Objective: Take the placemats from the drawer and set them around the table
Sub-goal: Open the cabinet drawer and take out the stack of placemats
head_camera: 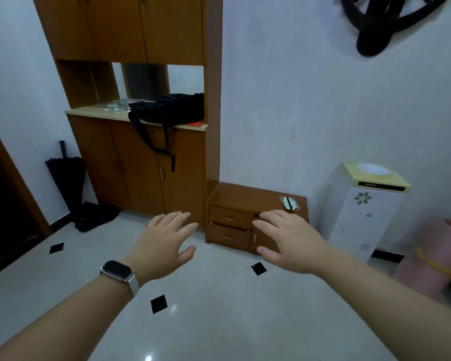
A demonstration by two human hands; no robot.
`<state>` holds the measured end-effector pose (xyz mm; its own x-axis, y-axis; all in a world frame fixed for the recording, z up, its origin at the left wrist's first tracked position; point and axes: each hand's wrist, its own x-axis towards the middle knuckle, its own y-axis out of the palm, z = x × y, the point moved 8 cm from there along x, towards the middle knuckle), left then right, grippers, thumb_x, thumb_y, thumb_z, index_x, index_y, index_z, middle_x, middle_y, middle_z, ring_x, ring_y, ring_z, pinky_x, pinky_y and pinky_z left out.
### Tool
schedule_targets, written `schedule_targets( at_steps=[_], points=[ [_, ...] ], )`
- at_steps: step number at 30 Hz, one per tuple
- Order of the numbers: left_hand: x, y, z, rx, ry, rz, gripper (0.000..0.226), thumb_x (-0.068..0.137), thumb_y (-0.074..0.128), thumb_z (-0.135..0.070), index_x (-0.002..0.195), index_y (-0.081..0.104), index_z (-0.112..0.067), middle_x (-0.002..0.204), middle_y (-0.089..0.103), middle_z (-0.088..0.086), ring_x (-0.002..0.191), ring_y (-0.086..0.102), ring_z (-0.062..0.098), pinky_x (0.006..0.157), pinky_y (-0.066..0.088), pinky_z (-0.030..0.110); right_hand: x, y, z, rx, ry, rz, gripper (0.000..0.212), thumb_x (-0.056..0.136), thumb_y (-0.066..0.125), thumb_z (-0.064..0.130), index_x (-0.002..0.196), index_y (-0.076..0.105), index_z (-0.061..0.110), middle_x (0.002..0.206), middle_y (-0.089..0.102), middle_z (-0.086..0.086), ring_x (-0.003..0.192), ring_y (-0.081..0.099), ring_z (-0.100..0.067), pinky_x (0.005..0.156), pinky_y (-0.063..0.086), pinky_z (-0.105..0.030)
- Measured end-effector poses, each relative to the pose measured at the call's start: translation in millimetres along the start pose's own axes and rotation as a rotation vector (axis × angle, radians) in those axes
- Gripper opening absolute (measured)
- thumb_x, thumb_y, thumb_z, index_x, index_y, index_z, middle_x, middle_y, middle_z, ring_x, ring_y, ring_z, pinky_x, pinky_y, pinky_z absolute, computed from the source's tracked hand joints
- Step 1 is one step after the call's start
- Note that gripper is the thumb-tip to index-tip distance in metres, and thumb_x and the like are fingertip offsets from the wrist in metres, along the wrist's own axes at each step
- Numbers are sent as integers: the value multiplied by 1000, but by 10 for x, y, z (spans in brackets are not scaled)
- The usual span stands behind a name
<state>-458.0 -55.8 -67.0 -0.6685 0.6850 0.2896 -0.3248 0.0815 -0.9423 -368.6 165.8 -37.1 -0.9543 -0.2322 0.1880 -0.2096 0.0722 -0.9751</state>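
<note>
A low brown wooden cabinet (242, 196) stands against the white wall, with two shut drawers stacked on its left side: an upper drawer (230, 217) and a lower drawer (228, 237). No placemats and no table are in view. My left hand (164, 243), with a watch on its wrist, is stretched forward over the floor, fingers apart, holding nothing. My right hand (289, 241) is also stretched out with spread fingers, in front of the cabinet's right part, and is empty. Both hands are short of the drawers.
A tall wooden wardrobe (141, 157) with a black bag (172, 108) on its ledge stands left of the cabinet. A white water dispenser (362, 209) is at the right. A folded black umbrella (65, 175) leans in the left corner. A blurred pinkish object (432, 256) sits at the right edge.
</note>
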Motion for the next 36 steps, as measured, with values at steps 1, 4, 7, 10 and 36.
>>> schedule_targets(
  at_steps=[1, 4, 7, 10, 36],
  points=[
    [83, 48, 42, -14, 7, -9, 53, 90, 36, -55, 128, 60, -26, 137, 56, 4, 128, 50, 24, 104, 39, 46, 104, 54, -52, 6, 6, 0, 63, 90, 35, 60, 144, 40, 28, 147, 43, 4, 136, 35, -18, 109, 32, -36],
    [329, 281, 167, -49, 31, -19, 47, 92, 37, -50, 125, 61, -26, 135, 57, 4, 126, 52, 23, 105, 40, 45, 420, 298, -197, 33, 20, 16, 61, 92, 35, 59, 145, 38, 29, 148, 40, 5, 137, 33, -17, 111, 30, -35],
    [607, 633, 314, -60, 43, 13, 47, 92, 37, -50, 126, 60, -27, 135, 57, 3, 126, 52, 23, 106, 40, 45, 746, 659, -346, 75, 20, 51, 62, 92, 33, 58, 144, 39, 27, 148, 42, 4, 137, 34, -18, 111, 31, -35],
    [932, 975, 532, -38, 19, 37, 47, 91, 41, -53, 126, 59, -28, 135, 58, 3, 125, 53, 24, 105, 40, 45, 1148, 1047, -552, 126, 17, 72, 61, 93, 33, 58, 146, 37, 28, 150, 38, 4, 139, 31, -17, 113, 28, -36],
    [4085, 2752, 2044, -140, 122, 85, 49, 88, 47, -53, 125, 61, -25, 131, 59, 4, 121, 55, 26, 97, 45, 39, 4244, 2520, -2463, 207, 93, 200, 57, 96, 34, 58, 146, 33, 31, 153, 31, 7, 141, 24, -13, 115, 19, -35]
  ],
)
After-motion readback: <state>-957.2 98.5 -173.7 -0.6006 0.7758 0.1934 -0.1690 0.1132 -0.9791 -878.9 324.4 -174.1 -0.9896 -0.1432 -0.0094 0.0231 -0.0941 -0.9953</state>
